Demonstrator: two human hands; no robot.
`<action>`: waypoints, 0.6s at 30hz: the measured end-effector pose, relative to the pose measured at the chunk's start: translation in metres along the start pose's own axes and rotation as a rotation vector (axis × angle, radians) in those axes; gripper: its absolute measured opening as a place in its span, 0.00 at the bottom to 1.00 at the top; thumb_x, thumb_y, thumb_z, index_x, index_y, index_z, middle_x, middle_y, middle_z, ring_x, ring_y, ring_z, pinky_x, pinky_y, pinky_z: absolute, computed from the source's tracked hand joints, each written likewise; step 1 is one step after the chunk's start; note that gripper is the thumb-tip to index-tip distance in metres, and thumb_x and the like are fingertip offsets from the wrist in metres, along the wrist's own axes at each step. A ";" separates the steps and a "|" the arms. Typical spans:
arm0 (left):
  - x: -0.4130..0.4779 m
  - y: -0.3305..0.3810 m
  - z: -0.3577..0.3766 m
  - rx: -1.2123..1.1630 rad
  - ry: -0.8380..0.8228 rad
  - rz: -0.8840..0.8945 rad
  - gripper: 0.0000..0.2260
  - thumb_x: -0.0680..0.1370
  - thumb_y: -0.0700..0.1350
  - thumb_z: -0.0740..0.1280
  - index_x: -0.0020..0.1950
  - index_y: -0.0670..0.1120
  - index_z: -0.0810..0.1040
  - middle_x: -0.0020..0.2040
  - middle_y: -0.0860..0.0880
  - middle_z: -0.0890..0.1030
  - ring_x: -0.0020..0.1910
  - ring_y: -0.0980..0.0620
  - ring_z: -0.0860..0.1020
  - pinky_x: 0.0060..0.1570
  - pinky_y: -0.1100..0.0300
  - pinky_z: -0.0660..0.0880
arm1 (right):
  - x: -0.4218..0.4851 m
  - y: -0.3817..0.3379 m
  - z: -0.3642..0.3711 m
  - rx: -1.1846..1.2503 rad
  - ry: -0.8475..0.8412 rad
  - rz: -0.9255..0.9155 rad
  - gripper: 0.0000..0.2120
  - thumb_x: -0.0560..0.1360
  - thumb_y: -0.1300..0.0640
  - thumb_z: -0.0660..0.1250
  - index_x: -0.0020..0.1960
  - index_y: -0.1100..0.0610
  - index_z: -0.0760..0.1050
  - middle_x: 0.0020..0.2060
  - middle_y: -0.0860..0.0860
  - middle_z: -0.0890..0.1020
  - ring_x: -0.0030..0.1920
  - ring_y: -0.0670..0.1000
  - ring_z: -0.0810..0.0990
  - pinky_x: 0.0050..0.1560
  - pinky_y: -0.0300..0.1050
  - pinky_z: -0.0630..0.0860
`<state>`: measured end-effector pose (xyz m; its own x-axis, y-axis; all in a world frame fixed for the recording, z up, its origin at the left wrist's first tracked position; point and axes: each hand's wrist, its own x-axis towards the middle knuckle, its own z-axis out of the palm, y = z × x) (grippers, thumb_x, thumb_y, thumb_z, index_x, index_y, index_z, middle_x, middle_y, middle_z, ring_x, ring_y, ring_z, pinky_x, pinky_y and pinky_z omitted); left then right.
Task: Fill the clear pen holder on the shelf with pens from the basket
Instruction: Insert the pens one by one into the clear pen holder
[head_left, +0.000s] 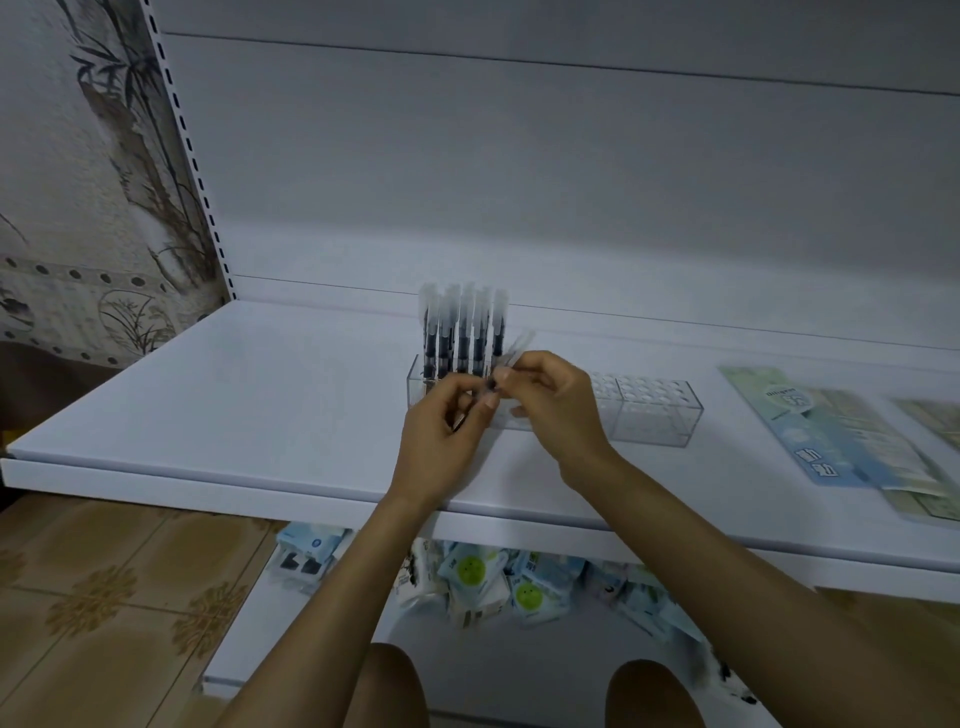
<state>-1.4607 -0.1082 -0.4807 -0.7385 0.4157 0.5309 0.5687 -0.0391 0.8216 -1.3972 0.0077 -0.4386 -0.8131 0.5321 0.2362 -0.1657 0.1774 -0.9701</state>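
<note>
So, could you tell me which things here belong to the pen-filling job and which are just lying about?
Part of the job:
- clear pen holder on the shelf
- pens standing in it
- pen held between left hand and right hand

Lying about:
- printed cards at the shelf's right
- packets on the lower shelf

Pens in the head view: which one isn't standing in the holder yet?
The pen pinched between both hands, tilted in front of the clear holder; the other pens stand upright in its left end.
</note>
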 end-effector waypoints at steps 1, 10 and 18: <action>0.000 0.000 0.000 -0.002 -0.003 -0.013 0.02 0.78 0.48 0.66 0.48 0.54 0.78 0.37 0.46 0.79 0.38 0.45 0.77 0.39 0.53 0.74 | 0.002 -0.003 -0.003 0.061 0.043 0.037 0.01 0.75 0.60 0.68 0.47 0.57 0.78 0.41 0.53 0.84 0.41 0.48 0.82 0.40 0.38 0.78; -0.001 -0.002 0.001 -0.030 0.040 -0.037 0.06 0.76 0.51 0.67 0.51 0.52 0.78 0.37 0.45 0.79 0.37 0.43 0.76 0.37 0.51 0.74 | 0.007 -0.017 -0.012 0.208 0.057 0.069 0.12 0.75 0.66 0.67 0.57 0.60 0.72 0.41 0.55 0.84 0.36 0.49 0.84 0.43 0.44 0.82; -0.002 0.001 -0.001 -0.090 0.421 -0.118 0.08 0.79 0.39 0.64 0.56 0.49 0.72 0.44 0.47 0.79 0.40 0.59 0.76 0.41 0.69 0.74 | 0.036 -0.025 -0.017 0.071 0.222 -0.101 0.16 0.77 0.65 0.64 0.64 0.56 0.69 0.46 0.57 0.81 0.40 0.48 0.82 0.39 0.38 0.81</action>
<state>-1.4585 -0.1098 -0.4807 -0.8899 0.0170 0.4558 0.4520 -0.1002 0.8863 -1.4130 0.0367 -0.4050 -0.6496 0.6846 0.3307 -0.2846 0.1844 -0.9407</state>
